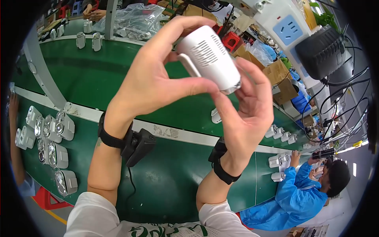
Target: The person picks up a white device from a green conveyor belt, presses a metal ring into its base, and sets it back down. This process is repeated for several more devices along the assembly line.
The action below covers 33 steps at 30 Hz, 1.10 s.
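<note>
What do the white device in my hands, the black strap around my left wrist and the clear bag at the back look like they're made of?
White device: probably moulded plastic, smooth and slightly glossy, rounded with crisp slots.
Black strap: matte and snugly curved; fabric or rubber, I can't tell.
Clear bag: likely thin plastic film, see-through with crinkles and glints.

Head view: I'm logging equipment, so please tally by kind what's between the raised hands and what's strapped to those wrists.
White vented device: 1
Black wrist straps: 2
Black boxes on the straps: 2
Total: 5
</note>
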{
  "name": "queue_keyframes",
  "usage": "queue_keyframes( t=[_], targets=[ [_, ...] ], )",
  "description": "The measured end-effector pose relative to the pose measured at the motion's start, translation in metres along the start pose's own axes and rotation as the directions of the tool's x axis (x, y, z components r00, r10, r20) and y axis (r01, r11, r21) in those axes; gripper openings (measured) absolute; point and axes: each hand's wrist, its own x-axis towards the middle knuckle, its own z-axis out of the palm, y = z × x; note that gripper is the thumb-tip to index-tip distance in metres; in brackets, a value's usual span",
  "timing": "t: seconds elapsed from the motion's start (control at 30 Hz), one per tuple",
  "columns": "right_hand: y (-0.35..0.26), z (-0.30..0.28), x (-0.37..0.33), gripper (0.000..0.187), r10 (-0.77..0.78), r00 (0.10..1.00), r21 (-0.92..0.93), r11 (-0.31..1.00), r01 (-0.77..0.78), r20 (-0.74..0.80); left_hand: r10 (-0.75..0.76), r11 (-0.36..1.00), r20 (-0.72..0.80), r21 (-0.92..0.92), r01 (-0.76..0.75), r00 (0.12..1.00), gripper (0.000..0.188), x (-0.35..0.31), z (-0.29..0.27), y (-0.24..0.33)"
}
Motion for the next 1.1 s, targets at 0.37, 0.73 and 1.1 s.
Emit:
queue_keyframes(
  t=[0.37,0.73,1.1],
  targets=[
    [0.022,0.005,0.008,0.058,-0.058,0.996,0.345,0.938,0.031,0.067,-0.181,0.888,0.076,-0.415,0.196,0.98,0.08,-0.004,0.007,-0.01],
    [0.02,0.025,0.0,0.061,-0.101,0.984,0.48,0.863,0.16,-0.147,-0.15,0.877,-0.089,-0.472,0.091,0.985,0.079,-0.004,0.032,0.002],
    [0.032,0.006,0.003,0.051,-0.127,0.99,0.129,0.983,0.133,-0.053,-0.33,0.755,0.069,-0.579,0.307,0.941,0.079,-0.003,0.019,-0.018]
  ],
)
